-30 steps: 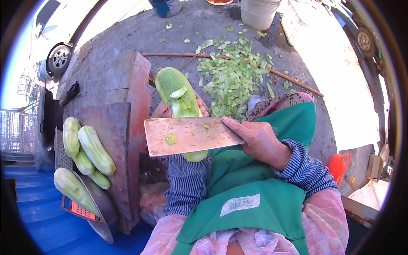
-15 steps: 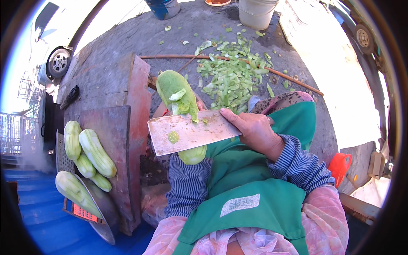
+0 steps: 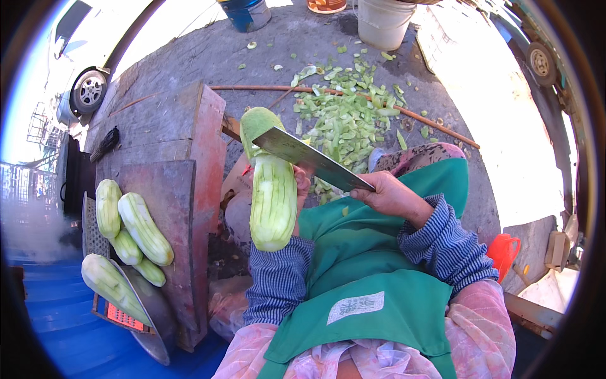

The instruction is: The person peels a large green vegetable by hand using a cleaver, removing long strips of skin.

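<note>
A large pale-green gourd (image 3: 273, 202) is held up in front of me, its near part peeled white-green and ridged, its far end still in green skin. My left hand (image 3: 302, 182) is closed round its right side, mostly hidden behind it. In my right hand (image 3: 392, 199), fingers wrapped round the handle, is a cleaver (image 3: 315, 162). Its blade slants up to the left, seen nearly edge-on, and its tip end meets the gourd close to the skinned end. Below lies a heap of green peelings (image 3: 344, 123) on the ground.
At left, peeled gourds (image 3: 145, 227) lie by a wooden board table (image 3: 158, 189), some in a metal basin (image 3: 158, 309). A thin rod (image 3: 435, 125) crosses the ground. A blue bucket (image 3: 249, 16) and white bucket (image 3: 385, 25) stand at the far side. A red bag (image 3: 503, 256) is at right.
The cleaver has moved up to the gourd's far end and turned from flat-on to nearly edge-on. The hanging peel strip is gone from the gourd, and its peeled face now shows.
</note>
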Motion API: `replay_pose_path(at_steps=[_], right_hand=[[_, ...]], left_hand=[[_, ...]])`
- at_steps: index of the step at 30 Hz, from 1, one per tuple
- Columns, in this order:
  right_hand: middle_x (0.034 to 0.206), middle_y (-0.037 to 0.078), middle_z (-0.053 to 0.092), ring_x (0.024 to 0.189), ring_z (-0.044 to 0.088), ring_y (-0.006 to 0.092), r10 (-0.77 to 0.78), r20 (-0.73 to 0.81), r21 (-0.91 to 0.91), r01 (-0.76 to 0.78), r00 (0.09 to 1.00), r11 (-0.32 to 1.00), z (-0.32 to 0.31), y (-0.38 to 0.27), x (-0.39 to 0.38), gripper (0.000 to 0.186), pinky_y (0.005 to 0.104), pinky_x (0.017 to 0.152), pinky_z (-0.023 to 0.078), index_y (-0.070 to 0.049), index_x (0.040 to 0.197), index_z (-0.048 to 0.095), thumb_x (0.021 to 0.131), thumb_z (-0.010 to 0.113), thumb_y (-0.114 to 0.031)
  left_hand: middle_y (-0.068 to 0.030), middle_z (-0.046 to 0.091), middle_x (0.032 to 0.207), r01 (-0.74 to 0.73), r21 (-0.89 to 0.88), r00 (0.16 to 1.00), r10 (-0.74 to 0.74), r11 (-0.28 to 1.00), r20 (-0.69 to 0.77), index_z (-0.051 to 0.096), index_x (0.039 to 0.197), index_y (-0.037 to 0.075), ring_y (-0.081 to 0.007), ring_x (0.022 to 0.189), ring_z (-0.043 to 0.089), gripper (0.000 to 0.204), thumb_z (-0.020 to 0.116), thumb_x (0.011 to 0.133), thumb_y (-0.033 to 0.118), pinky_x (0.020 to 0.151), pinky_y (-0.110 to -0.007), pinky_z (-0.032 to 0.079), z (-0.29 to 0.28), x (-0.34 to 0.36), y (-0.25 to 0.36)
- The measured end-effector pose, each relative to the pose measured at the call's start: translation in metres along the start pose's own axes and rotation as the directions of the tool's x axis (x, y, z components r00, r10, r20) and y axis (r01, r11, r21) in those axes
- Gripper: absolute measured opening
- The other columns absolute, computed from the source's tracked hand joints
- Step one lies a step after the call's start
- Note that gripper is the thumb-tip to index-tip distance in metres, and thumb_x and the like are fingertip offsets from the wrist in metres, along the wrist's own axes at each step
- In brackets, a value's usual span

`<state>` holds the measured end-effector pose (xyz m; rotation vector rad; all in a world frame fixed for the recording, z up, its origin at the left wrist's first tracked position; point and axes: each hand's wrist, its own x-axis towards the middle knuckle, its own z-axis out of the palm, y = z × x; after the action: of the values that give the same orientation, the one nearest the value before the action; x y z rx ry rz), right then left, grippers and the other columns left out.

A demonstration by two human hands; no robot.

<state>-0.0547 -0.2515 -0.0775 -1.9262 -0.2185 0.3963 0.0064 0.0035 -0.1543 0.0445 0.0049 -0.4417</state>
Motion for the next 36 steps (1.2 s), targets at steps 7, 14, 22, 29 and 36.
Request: replay_pose_path(at_steps=[7,14,22,29,36], right_hand=[[0.068,-0.006,0.051,0.062,0.046,0.0057,0.060,0.029,0.323,-0.066,0.998,0.944,0.003,-0.018,-0.001,0.027,0.0266,0.055,0.041,-0.002,0.119,0.068,0.101,0.066,-0.022],[0.088,0.013,0.070,0.076,0.068,0.0181,-0.293,-0.400,-0.132,0.261,0.869,0.956,0.018,-0.055,0.032,0.055,0.0322,0.073,0.056,-0.010,0.143,0.056,0.092,0.074,-0.011],[0.079,0.011,0.068,0.068,0.063,0.0106,-0.277,-0.468,0.044,0.335,0.839,0.941,0.025,-0.053,0.033,0.039,0.0262,0.063,0.051,-0.003,0.130,0.065,0.092,0.074,-0.009],[0.082,0.010,0.065,0.073,0.068,0.0272,-0.542,-0.101,-0.645,0.360,0.834,0.674,0.004,-0.070,0.014,0.065,0.0386,0.062,0.054,-0.005,0.140,0.056,0.077,0.071,-0.002],[0.077,0.007,0.059,0.066,0.063,0.0258,-0.534,-0.041,-0.834,0.266,0.844,0.484,0.002,-0.046,0.026,0.058,0.0384,0.059,0.051,-0.004,0.140,0.054,0.083,0.065,-0.009]], left_hand=[[-0.0202,0.064,0.111,0.173,-0.083,0.984,-0.169,0.981,0.055,0.060,0.121,-0.004,-0.0303,0.095,0.060,0.068,0.056,0.094,0.058,0.084,-0.042,0.052,0.019,-0.006,-0.004],[-0.0202,0.062,0.116,0.101,0.251,0.982,-0.055,0.963,-0.183,0.055,0.131,-0.001,-0.0324,0.088,0.066,0.073,0.048,0.095,0.061,0.073,-0.043,0.059,0.050,-0.007,-0.023],[-0.0219,0.063,0.124,0.097,0.277,0.992,-0.072,0.956,-0.100,0.050,0.140,-0.001,-0.0344,0.097,0.070,0.076,0.057,0.090,0.056,0.082,-0.046,0.061,0.043,0.001,-0.013],[-0.0205,0.057,0.137,-0.243,0.591,0.871,0.442,0.769,-0.217,0.046,0.145,0.007,-0.0360,0.120,0.060,0.074,0.049,0.097,0.063,0.098,-0.048,0.055,0.001,0.003,-0.010],[-0.0180,0.057,0.139,-0.009,0.502,0.947,0.169,0.865,-0.274,0.046,0.146,0.009,-0.0339,0.123,0.059,0.074,0.045,0.098,0.065,0.101,-0.049,0.053,0.026,-0.002,-0.017]])
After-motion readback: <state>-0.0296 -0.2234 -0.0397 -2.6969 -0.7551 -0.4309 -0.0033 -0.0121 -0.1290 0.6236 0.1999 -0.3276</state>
